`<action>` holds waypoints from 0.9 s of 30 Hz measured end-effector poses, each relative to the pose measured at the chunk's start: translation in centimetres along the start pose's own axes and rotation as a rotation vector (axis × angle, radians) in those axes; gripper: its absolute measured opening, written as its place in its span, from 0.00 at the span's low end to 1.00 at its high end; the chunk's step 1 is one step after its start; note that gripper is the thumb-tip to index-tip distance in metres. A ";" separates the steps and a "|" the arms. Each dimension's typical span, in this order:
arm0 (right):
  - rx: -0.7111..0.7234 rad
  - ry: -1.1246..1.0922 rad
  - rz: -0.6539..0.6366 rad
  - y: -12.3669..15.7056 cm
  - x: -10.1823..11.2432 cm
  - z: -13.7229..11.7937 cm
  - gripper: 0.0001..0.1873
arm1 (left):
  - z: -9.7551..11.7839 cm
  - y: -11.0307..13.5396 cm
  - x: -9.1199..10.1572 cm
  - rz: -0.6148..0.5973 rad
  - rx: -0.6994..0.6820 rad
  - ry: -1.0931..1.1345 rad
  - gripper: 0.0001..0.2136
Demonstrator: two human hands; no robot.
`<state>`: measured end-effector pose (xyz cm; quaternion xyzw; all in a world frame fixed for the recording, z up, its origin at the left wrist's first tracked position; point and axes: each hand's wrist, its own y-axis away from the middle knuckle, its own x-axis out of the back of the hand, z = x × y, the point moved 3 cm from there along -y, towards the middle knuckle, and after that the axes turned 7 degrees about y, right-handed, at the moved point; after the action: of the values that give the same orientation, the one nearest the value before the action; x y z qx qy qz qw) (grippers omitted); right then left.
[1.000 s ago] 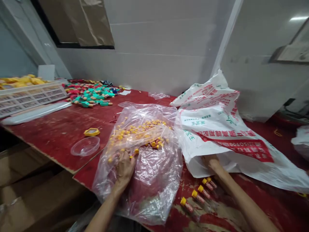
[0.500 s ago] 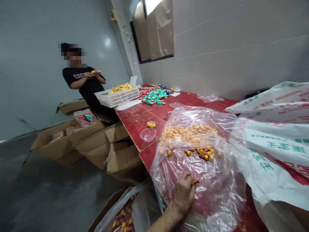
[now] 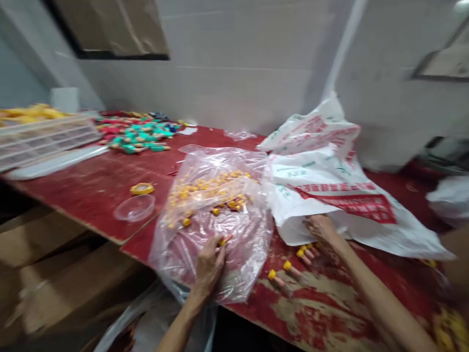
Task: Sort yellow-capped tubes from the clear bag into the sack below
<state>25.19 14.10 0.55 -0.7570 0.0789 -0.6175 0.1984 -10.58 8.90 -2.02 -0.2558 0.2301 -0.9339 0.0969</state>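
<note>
My left hand point(image 3: 210, 261): grip narrow, pinching yellow-capped tube point(image 3: 226, 240) over clear bag point(image 3: 240, 261) on red bench point(image 3: 93, 193). My right hand point(image 3: 322, 228): at white sack point(image 3: 308, 172) mouth; I cannot tell its grip. Loose tubes point(image 3: 287, 266): on bench, near sack.

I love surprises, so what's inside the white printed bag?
The white bag is open, with the right hand at its mouth; only a pale bit inside shows. Its printed top hides anything deeper, so I can't tell what's there.

Yellow-capped tube point(image 3: 226, 239) in the left fingers point(image 3: 211, 244)
</note>
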 end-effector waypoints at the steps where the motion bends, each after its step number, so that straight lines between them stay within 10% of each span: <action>1: -0.009 0.019 -0.025 1.9 1.0 0.5 0.11 | 0.6 0.0 0.0 0.002 0.004 0.048 0.09; 10: 0.275 -0.302 -0.073 11.4 6.7 -7.6 0.14 | 9.9 4.9 -4.3 -0.250 0.115 0.568 0.06; 19: 0.306 -0.342 -0.009 13.9 7.4 -9.8 0.17 | 10.6 7.9 -6.0 -0.251 0.479 0.889 0.15; 27: -0.384 -1.003 0.083 15.2 6.8 -8.1 0.14 | 11.0 8.2 -5.6 -0.259 0.574 0.966 0.12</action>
<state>20.84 -3.84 1.94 -0.9779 0.1156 -0.1466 0.0940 0.50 -0.76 0.06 0.2101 -0.0478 -0.9741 -0.0688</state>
